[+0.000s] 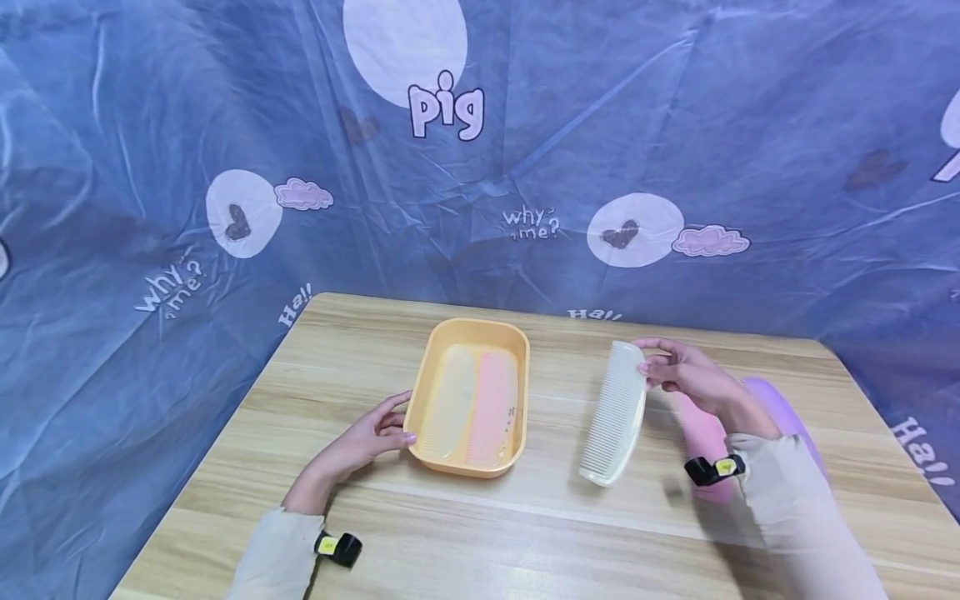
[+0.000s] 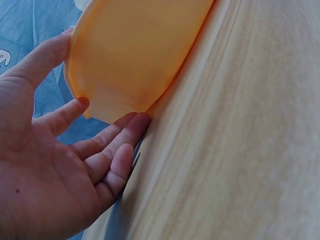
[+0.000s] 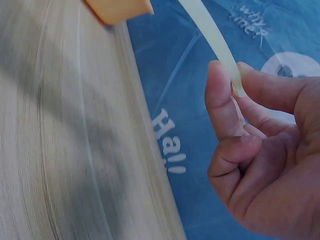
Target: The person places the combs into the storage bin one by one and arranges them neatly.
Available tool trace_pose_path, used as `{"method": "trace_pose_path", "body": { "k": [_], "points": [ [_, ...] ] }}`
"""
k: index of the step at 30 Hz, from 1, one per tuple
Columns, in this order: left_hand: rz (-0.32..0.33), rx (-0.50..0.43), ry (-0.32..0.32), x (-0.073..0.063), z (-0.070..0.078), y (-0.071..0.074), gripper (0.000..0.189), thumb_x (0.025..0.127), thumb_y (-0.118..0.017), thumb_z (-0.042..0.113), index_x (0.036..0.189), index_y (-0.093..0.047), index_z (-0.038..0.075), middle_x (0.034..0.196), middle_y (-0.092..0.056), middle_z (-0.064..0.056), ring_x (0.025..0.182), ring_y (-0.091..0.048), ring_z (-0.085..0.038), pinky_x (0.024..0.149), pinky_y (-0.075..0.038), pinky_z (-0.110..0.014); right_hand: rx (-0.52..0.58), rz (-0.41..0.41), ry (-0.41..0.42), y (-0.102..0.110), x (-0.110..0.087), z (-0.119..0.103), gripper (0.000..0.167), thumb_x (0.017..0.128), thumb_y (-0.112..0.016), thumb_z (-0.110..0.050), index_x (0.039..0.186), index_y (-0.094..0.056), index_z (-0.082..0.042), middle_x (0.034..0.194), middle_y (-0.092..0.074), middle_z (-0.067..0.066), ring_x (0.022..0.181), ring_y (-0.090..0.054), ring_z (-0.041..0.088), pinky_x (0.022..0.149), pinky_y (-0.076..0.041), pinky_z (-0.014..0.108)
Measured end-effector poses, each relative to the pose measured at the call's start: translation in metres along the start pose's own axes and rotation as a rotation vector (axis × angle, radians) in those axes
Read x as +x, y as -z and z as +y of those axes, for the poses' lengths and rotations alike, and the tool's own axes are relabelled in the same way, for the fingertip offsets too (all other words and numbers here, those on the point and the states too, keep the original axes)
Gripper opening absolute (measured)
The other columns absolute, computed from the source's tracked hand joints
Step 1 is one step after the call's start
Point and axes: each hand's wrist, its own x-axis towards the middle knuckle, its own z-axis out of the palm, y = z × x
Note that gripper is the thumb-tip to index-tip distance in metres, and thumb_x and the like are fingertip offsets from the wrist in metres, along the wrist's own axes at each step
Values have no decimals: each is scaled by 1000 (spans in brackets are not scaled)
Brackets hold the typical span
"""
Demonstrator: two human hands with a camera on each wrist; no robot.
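Observation:
My right hand pinches a cream-coloured comb by its far end, between thumb and fingers. In the head view its teeth point left. The right wrist view shows the comb edge-on as a thin pale strip. My left hand rests against the near left corner of an orange tray, fingers relaxed. In the left wrist view, fingertips touch the tray's wall and rim. Inside the tray lie a pale yellow comb and a pink comb, side by side.
A pink comb lies on the wooden table, partly hidden under my right forearm. Beside it is a purple thing, also partly covered by the arm. A blue printed cloth hangs behind the table.

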Motion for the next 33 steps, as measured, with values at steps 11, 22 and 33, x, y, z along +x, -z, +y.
{"method": "trace_pose_path", "body": {
  "k": [11, 22, 33],
  "points": [
    [-2, -4, -7, 2, -2, 1, 81, 89, -69, 20, 152, -21, 3, 132, -49, -31, 117, -54, -30, 87, -49, -19, 87, 5, 27, -18, 9, -14, 29, 96, -54, -4, 118, -50, -23, 81, -72, -12, 67, -65, 5, 55, -36, 18],
    [8, 7, -1, 1, -3, 0, 82, 89, -70, 22, 152, -21, 3, 133, -49, -30, 116, -55, -26, 87, -49, -20, 111, 1, 52, -42, 28, -27, 31, 95, -55, -4, 119, -51, -22, 79, -71, -12, 66, -64, 6, 55, -35, 18],
    [5, 15, -13, 3, -4, 1, 80, 90, -69, 20, 152, -21, 3, 132, -49, -31, 115, -55, -26, 87, -49, -18, 127, 6, 15, -66, 49, -39, 42, 94, -54, -2, 134, -42, -6, 79, -71, -11, 68, -66, 7, 58, -37, 19]
  ]
}}
